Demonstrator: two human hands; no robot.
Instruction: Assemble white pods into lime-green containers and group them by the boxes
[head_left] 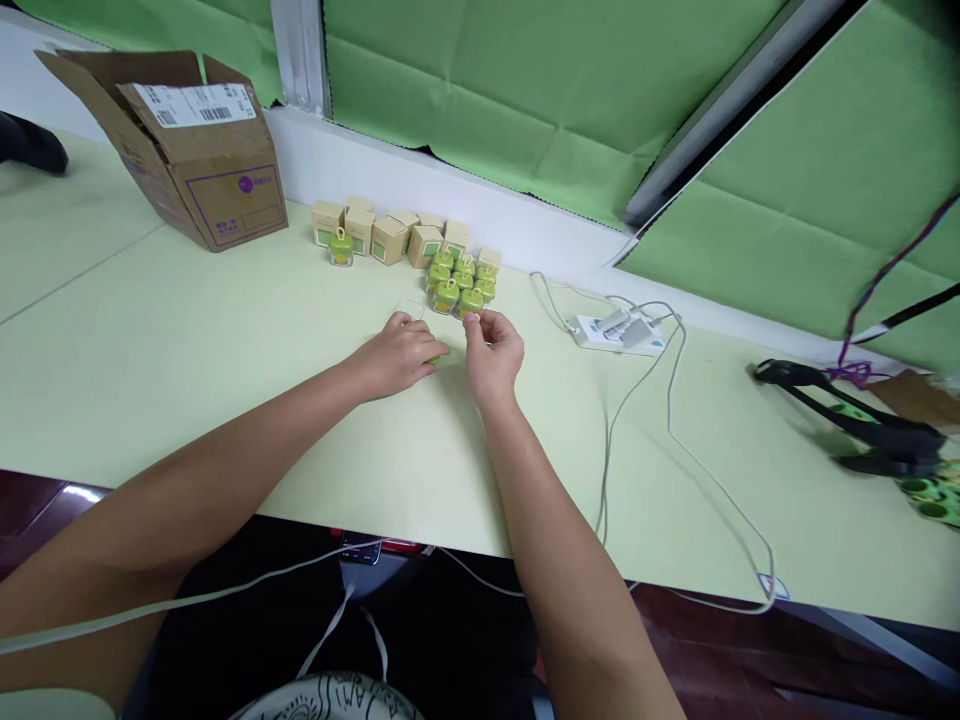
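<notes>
Head view: a small green bottle is held down on the bench under the curled left hand. At its 3 o'clock the right hand is pinched narrow on something too small to tell. The bottle is judged light, hard and slick, best gripped by its sides.

Table: pale green.
Left: cardboard box.
Middle: small boxes, green bottles.
Right: power strip, cable.

L hand covers most of green obj; black tool at R edge blurred, box label unreadable.
</notes>
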